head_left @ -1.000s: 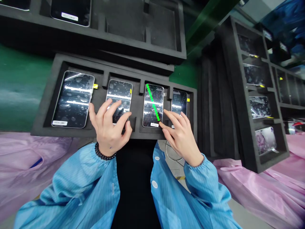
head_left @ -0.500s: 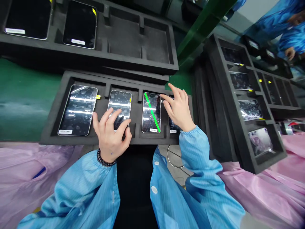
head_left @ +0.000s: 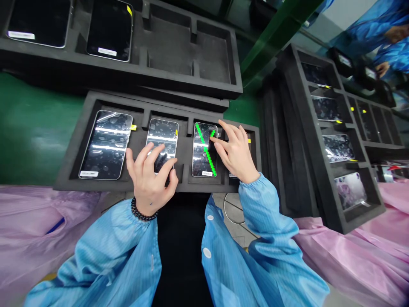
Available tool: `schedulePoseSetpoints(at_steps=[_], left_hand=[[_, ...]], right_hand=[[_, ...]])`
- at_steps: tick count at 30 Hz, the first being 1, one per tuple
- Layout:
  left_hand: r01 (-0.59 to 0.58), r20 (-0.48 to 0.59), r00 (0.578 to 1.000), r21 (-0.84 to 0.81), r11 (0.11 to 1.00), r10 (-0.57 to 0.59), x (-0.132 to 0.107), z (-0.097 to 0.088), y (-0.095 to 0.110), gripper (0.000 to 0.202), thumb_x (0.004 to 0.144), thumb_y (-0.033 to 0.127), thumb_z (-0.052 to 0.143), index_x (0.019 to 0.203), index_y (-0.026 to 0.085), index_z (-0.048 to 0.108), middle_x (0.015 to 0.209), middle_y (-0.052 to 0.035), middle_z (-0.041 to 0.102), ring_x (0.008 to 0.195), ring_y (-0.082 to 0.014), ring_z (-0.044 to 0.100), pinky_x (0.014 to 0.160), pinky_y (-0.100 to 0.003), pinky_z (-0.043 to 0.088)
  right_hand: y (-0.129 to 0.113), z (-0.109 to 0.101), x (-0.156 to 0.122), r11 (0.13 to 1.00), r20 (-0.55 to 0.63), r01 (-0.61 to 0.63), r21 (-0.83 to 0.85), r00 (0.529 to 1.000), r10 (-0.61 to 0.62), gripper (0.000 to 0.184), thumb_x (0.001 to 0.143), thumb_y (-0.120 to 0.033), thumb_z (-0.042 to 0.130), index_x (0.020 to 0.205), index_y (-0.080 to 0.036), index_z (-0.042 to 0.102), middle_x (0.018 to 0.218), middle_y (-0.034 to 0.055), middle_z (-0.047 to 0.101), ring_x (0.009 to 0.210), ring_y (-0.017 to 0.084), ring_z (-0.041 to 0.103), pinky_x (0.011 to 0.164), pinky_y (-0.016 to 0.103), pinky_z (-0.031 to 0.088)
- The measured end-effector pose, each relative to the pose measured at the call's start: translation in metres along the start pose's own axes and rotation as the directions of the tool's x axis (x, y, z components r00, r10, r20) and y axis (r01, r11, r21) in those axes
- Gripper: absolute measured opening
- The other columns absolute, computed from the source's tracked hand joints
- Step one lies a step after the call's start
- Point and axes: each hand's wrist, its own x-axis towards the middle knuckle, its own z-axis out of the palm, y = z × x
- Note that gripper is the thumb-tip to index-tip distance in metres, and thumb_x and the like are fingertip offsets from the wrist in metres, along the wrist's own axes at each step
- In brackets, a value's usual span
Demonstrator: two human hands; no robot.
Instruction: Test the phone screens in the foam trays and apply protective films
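Note:
A black foam tray (head_left: 72,160) in front of me holds several smartphones in its compartments. My right hand (head_left: 235,154) has a fingertip on the screen of the third smartphone (head_left: 200,157), which shows a long green diagonal line and a short second one near its upper right. Those fingers are spread and hold nothing. Over the lower part of the second smartphone (head_left: 162,128) hovers my left hand (head_left: 152,181), fingers apart; contact is unclear. The leftmost smartphone (head_left: 107,145) lies to that hand's left, with a yellow tab. The rightmost one is mostly hidden under my right hand.
Behind stands another foam tray (head_left: 211,87) with two dark phones (head_left: 110,32) at its left. On the right, a stacked foam tray (head_left: 343,213) carries several phones. A green post (head_left: 271,38) rises behind. People in pink and blue clothing are nearby.
My right fingertip has moved left and down onto the third smartphone's screen, and a second short green line has appeared there. My left hand stays nearly where it was.

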Motion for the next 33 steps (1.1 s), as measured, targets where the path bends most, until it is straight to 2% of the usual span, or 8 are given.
schedulePoseSetpoints(at_steps=[7, 11, 14, 20, 25, 33], left_hand=[[0.000, 0.003, 1.000, 0.012, 1.000, 0.000, 0.001, -0.001, 0.001, 0.028, 0.078, 0.014, 0.067, 0.105, 0.020, 0.070, 0.131, -0.0159, 0.062, 0.135, -0.0358, 0.052, 0.121, -0.066, 0.025], [-0.019, -0.003, 1.000, 0.024, 1.000, 0.019, 0.001, 0.000, 0.000, 0.026, 0.078, 0.014, 0.067, 0.103, 0.017, 0.072, 0.129, -0.0178, 0.063, 0.133, -0.0374, 0.053, 0.121, -0.066, 0.026], [-0.021, 0.000, 1.000, 0.036, 0.999, 0.021, 0.001, 0.000, 0.000, 0.024, 0.079, 0.015, 0.067, 0.103, 0.017, 0.072, 0.130, -0.0171, 0.063, 0.133, -0.0369, 0.053, 0.121, -0.066, 0.026], [-0.019, 0.003, 1.000, 0.033, 0.999, 0.019, 0.001, 0.000, 0.001, 0.024, 0.079, 0.015, 0.068, 0.103, 0.017, 0.072, 0.130, -0.0176, 0.063, 0.134, -0.0367, 0.053, 0.122, -0.065, 0.025], [-0.018, 0.000, 1.000, 0.031, 0.999, 0.018, 0.001, 0.000, 0.000, 0.023, 0.079, 0.015, 0.068, 0.102, 0.016, 0.073, 0.130, -0.0180, 0.063, 0.134, -0.0367, 0.053, 0.122, -0.065, 0.024], [-0.017, 0.002, 1.000, 0.037, 0.999, 0.017, 0.001, 0.000, 0.000, 0.023, 0.081, 0.015, 0.067, 0.103, 0.017, 0.072, 0.129, -0.0172, 0.063, 0.133, -0.0370, 0.053, 0.120, -0.066, 0.026]], right_hand=[[0.004, 0.000, 0.006, 0.999, -0.014, -0.044, 0.027, 0.999, 0.045, 0.042, 0.105, -0.037, 0.034, 0.111, -0.025, 0.074, 0.158, 0.0073, 0.044, 0.141, 0.027, 0.042, 0.122, 0.057, 0.028], [0.014, -0.004, 0.009, 0.996, -0.095, -0.075, 0.039, 0.992, 0.078, 0.044, 0.106, -0.038, 0.031, 0.119, -0.025, 0.070, 0.155, 0.0086, 0.046, 0.138, 0.027, 0.046, 0.120, 0.055, 0.031], [0.016, -0.006, 0.011, 0.994, -0.108, -0.103, 0.029, 0.989, 0.105, 0.045, 0.106, -0.039, 0.031, 0.120, -0.023, 0.071, 0.155, 0.0104, 0.047, 0.138, 0.028, 0.046, 0.119, 0.055, 0.032], [-0.004, -0.002, 0.032, 0.999, -0.013, 0.029, 0.025, 0.999, -0.029, 0.041, 0.105, -0.039, 0.036, 0.123, -0.027, 0.070, 0.161, 0.0073, 0.040, 0.142, 0.029, 0.041, 0.122, 0.057, 0.026], [-0.018, 0.007, 0.049, 0.997, 0.068, 0.077, -0.013, 0.995, -0.076, 0.042, 0.105, -0.037, 0.036, 0.130, -0.023, 0.066, 0.165, 0.0111, 0.032, 0.146, 0.030, 0.038, 0.124, 0.058, 0.023], [-0.020, 0.007, 0.034, 0.996, 0.062, 0.088, 0.014, 0.994, -0.089, 0.045, 0.105, -0.038, 0.034, 0.130, -0.021, 0.067, 0.161, 0.0115, 0.039, 0.144, 0.030, 0.040, 0.123, 0.059, 0.025]])
